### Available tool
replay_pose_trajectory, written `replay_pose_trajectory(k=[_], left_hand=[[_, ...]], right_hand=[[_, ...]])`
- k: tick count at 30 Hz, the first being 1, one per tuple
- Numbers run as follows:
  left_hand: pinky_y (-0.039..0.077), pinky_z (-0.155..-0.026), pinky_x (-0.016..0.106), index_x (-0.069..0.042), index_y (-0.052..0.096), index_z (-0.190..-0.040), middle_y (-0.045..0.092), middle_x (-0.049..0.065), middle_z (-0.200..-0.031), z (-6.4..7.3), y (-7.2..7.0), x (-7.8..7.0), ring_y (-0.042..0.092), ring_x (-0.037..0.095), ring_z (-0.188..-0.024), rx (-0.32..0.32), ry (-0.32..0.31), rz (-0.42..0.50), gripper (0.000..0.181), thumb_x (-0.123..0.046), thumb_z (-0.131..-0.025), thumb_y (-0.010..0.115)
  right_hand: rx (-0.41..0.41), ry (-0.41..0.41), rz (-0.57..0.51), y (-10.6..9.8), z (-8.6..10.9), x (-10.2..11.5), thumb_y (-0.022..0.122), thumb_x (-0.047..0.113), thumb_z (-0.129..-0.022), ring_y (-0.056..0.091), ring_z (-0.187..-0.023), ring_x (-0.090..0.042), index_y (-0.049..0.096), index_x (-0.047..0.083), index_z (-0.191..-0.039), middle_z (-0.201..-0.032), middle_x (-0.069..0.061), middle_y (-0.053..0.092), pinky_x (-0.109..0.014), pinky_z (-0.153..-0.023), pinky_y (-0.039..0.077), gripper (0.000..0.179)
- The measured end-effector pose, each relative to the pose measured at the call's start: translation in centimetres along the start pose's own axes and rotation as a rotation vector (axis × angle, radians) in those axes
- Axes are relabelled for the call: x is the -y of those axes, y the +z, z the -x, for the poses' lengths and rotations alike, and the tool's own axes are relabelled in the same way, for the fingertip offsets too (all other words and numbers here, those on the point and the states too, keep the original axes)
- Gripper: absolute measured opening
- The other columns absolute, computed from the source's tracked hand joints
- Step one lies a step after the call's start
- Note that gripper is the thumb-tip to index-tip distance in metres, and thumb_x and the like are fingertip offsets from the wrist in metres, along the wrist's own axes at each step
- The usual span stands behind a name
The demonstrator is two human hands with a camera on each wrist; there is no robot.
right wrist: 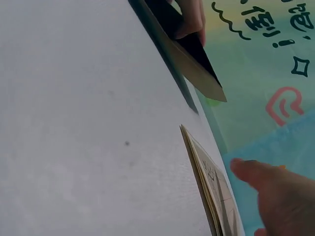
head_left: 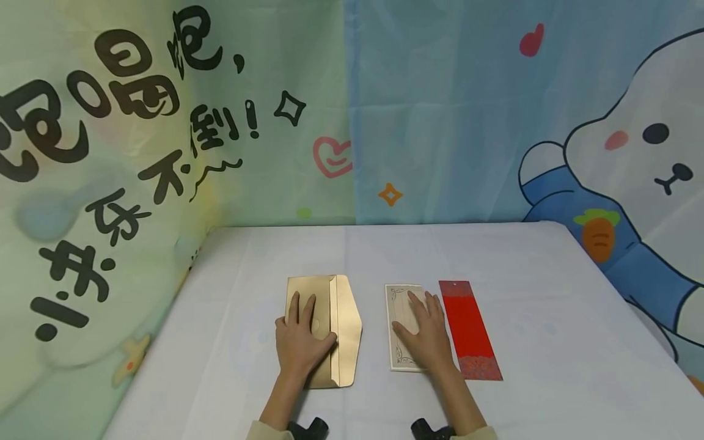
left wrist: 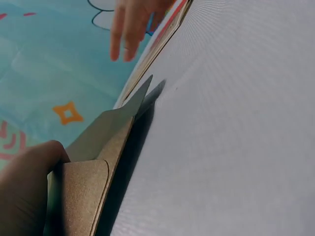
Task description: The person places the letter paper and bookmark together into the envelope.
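On the white table lies a gold envelope (head_left: 347,330) with its pointed flap raised to the right. My left hand (head_left: 299,339) lies over its body, fingers extended and thumb at the flap's fold; in the left wrist view, that thumb (left wrist: 42,157) touches the tilted flap (left wrist: 113,125). To the right is a cream paper booklet (head_left: 400,330) with an ornate printed border, several layers thick at its edge (right wrist: 199,179). Over its right side, my right hand (head_left: 429,333) is spread and holds nothing. The right wrist view has its thumb (right wrist: 251,172) apart from the booklet.
Beside the booklet lies a red strip (head_left: 467,324) with a patterned lower end. White cloth covers the table (head_left: 550,318). Printed curtains with lettering (head_left: 132,110) and a cartoon bear (head_left: 632,159) hang behind and at the sides. Black wrist mounts (head_left: 310,429) show at the bottom.
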State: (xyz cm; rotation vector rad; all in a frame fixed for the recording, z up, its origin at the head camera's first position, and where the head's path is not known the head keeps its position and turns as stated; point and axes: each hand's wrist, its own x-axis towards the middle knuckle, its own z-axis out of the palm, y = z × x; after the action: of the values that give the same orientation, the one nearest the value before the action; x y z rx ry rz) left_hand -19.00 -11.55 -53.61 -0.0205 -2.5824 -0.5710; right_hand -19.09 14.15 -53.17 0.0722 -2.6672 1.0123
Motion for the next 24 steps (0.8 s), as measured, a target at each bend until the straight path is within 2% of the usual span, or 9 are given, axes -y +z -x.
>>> replay_pose_trajectory(k=[4, 8, 12, 18, 24], left_hand=[[0.039, -0.070, 0.043, -0.020, 0.051, -0.134, 0.035, 0.012, -0.144, 0.09, 0.12, 0.04, 0.045, 0.040, -0.085, 0.030, -0.005, -0.018, 0.082, -0.050, -0.058, 0.064], [0.040, -0.070, 0.043, -0.020, 0.050, -0.134, 0.034, 0.011, -0.145, 0.09, 0.19, 0.12, 0.044, 0.039, -0.086, 0.043, -0.011, -0.015, 0.082, -0.050, -0.059, 0.064], [0.039, -0.068, 0.043, -0.020, 0.051, -0.133, 0.035, 0.012, -0.144, 0.08, 0.17, 0.10, 0.044, 0.039, -0.084, 0.026, -0.007, -0.008, 0.082, -0.050, -0.059, 0.065], [0.039, -0.065, 0.043, -0.018, 0.053, -0.131, 0.037, 0.013, -0.142, 0.14, 0.15, 0.01, 0.044, 0.038, -0.081, -0.005, 0.013, -0.010, 0.080, -0.049, -0.058, 0.064], [0.039, -0.067, 0.044, -0.019, 0.051, -0.133, 0.035, 0.012, -0.143, 0.19, 0.14, 0.05, 0.044, 0.039, -0.083, 0.021, 0.005, -0.016, 0.081, -0.049, -0.059, 0.064]], right_hand=[[0.058, 0.042, 0.061, 0.65, 0.28, -0.76, 0.070, 0.034, -0.076, 0.008, -0.135, -0.042, 0.038, 0.010, -0.141, -0.147, -0.026, 0.019, -0.065, -0.095, 0.024, 0.076], [0.058, 0.041, 0.094, 0.96, 0.33, -0.93, 0.069, 0.036, -0.077, 0.011, -0.135, -0.043, 0.041, 0.007, -0.139, -0.146, -0.026, 0.021, -0.064, -0.097, 0.021, 0.075], [0.052, 0.031, 0.107, 0.97, 0.33, -0.88, 0.069, 0.035, -0.077, 0.014, -0.134, -0.043, 0.042, 0.005, -0.138, -0.146, -0.025, 0.023, -0.062, -0.100, 0.019, 0.074], [0.045, 0.025, 0.095, 0.95, 0.41, -0.80, 0.070, 0.033, -0.077, 0.014, -0.135, -0.041, 0.044, 0.007, -0.137, -0.146, -0.025, 0.024, -0.061, -0.102, 0.015, 0.071], [0.018, 0.019, 0.049, 1.04, 0.41, -0.86, 0.073, 0.027, -0.075, 0.016, -0.134, -0.041, 0.046, 0.011, -0.136, -0.145, -0.024, 0.024, -0.062, -0.100, 0.016, 0.069]])
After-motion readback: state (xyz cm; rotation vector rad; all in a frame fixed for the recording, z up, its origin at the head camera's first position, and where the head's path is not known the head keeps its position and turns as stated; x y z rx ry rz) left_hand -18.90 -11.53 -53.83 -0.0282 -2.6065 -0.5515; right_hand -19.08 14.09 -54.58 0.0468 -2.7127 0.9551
